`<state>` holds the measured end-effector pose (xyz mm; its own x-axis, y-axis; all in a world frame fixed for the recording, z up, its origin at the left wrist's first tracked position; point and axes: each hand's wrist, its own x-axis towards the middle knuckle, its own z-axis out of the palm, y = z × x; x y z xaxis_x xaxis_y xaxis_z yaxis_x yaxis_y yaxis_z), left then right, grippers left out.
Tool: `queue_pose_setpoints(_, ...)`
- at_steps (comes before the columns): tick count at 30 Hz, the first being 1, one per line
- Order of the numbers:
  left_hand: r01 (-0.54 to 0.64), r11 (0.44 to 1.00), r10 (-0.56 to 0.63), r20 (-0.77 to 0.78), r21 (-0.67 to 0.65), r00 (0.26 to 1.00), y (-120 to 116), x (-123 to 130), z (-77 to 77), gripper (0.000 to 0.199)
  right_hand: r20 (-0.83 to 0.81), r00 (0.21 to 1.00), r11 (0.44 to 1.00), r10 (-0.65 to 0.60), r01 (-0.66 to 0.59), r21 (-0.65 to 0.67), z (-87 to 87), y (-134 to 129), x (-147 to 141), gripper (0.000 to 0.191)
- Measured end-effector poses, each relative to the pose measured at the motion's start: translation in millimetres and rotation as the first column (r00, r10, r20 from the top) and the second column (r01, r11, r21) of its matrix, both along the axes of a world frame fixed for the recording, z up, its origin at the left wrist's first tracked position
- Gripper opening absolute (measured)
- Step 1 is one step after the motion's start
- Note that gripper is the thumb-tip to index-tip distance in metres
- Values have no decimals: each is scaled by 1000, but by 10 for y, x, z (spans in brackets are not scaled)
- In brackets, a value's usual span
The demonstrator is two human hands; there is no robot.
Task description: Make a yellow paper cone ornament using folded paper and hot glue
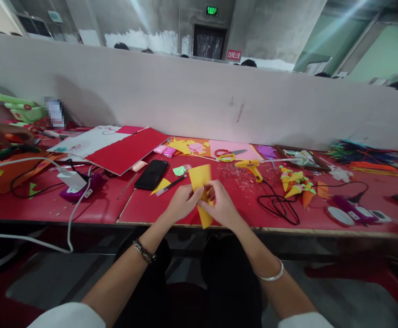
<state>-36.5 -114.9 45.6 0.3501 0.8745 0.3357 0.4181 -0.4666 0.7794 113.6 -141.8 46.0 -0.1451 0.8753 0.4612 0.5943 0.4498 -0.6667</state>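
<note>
A yellow paper strip [200, 176] stands nearly upright between my hands, over the front part of the red table. My left hand [185, 201] pinches its left edge between thumb and fingers. On the other side my right hand [219, 203] holds the same strip, its fingers curled partly behind the paper. To the left of my hands lie a black marker [176, 181], a yellow paper triangle [161, 186] and a black phone [151, 174]. A green paper piece [179, 171] is just behind my left hand.
A yellow glue gun [251, 169] with a black cable, scissors [226, 156] and small yellow-orange cones [296, 182] lie to the right. Red board [126, 150] and a purple power strip [82, 187] are at left. Another person's hand [17, 133] reaches in at far left.
</note>
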Motion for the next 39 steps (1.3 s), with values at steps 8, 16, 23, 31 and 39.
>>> queue_pose_setpoints(8,243,958,-186,315,-150,931,53,-12,-21,40,-217,959,951,184,-230,-207,111,-35,-104,34)
queue_pose_setpoints(16,282,950,-222,346,-132,912,129,40,-27,40,-182,972,952,146,-188,-243,83,48,-114,42)
queue_pose_setpoints(23,230,967,-202,219,-109,955,226,-70,1,21,-337,928,937,157,-247,-246,63,191,-67,24)
queue_pose_setpoints(31,176,973,-144,205,-150,968,375,-46,-145,19,-373,927,960,45,-143,-239,-146,379,-59,16)
queue_pose_setpoints(39,-98,987,136,-348,124,928,393,-14,-405,35,-257,959,957,-119,42,-287,-437,465,-38,13)
